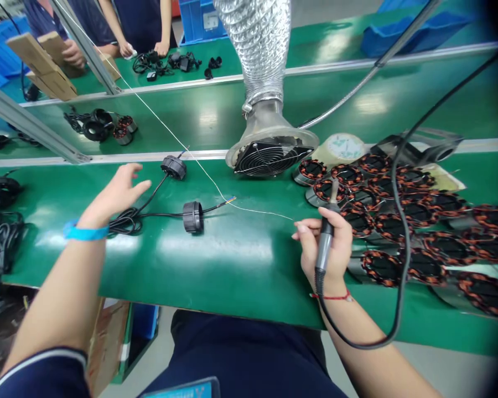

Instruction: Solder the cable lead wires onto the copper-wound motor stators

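My right hand (326, 246) is closed around a soldering iron (325, 243), its tip pointing up and away from me. Close by its thumb and forefinger ends a thin pale solder wire (259, 210); whether they pinch it, I cannot tell. My left hand (118, 193) hovers over the green bench with fingers apart, holding nothing. Just right of it, a black cable with a round black cap (174, 167) lies on the bench. Nearer the middle rests a second black cap (193, 216), with a cable through it and thin coloured wire ends (231, 200) coming out.
Several copper-wound stators (382, 226) crowd the right side. A fume extraction fan (269, 157) hangs below a silver duct (259, 50). Coiled black cables (2, 232) lie at far left. Across the bench, co-workers' hands (161, 48) are near cables and small cartons (45, 66).
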The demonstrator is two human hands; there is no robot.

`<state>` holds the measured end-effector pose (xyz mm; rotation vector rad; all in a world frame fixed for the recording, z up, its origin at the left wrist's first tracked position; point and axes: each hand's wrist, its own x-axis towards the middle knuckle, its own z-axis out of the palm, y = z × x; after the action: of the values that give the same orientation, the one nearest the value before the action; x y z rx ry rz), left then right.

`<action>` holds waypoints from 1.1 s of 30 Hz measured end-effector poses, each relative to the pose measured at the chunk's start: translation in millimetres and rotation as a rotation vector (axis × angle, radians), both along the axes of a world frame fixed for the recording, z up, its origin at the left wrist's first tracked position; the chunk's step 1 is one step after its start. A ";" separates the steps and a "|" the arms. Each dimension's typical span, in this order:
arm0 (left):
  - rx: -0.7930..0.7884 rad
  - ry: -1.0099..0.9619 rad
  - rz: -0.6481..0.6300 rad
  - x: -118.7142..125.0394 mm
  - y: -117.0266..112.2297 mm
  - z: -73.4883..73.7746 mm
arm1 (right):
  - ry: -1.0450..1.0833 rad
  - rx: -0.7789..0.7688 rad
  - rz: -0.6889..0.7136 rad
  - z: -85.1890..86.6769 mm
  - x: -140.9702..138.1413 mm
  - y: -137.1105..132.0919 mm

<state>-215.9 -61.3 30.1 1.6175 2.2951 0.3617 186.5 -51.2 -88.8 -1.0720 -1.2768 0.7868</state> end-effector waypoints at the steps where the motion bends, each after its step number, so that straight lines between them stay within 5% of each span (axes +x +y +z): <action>1: 0.029 -0.021 0.005 12.5 19.8 -8.2 | -0.005 0.001 0.002 -0.3 0.2 0.0; 4: 0.098 -0.222 0.088 42.0 67.6 -32.9 | -0.013 0.011 -0.011 -0.1 2.3 -0.1; 7: 0.141 -0.292 0.131 48.7 78.9 -40.9 | -0.010 0.035 -0.044 1.7 5.5 -0.1; 10: 0.270 -0.623 0.036 35.4 45.4 -26.9 | 0.009 0.041 -0.064 4.8 7.5 -0.1; 13: 0.268 -0.998 -0.249 24.7 -13.8 -1.2 | 0.025 0.034 -0.054 9.2 7.7 -0.6; 16: -0.232 -0.824 -0.622 40.2 -66.2 17.7 | 0.042 0.044 -0.044 14.3 7.0 -0.8; 18: -0.396 -0.560 -0.734 62.5 -87.3 20.0 | 0.057 0.060 -0.047 17.0 6.7 -0.6; 20: -0.367 -0.359 -0.703 82.6 -95.8 15.5 | 0.072 0.074 -0.050 18.5 6.5 -0.3; 23: -0.107 -0.311 -0.608 91.6 -86.3 2.8 | 0.086 0.086 -0.052 18.7 6.4 -0.5; 27: 0.320 -0.320 -0.275 84.5 -48.6 -24.9 | 0.078 0.079 -0.047 16.9 5.7 -1.3; 33: 0.281 -0.436 -0.159 128.5 -31.5 -66.3 | -0.013 0.156 0.045 11.7 4.9 -6.0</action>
<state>-87.4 -92.8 -36.2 1.6340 1.8385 0.9308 191.4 -57.2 -77.0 -0.9273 -1.3541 0.7031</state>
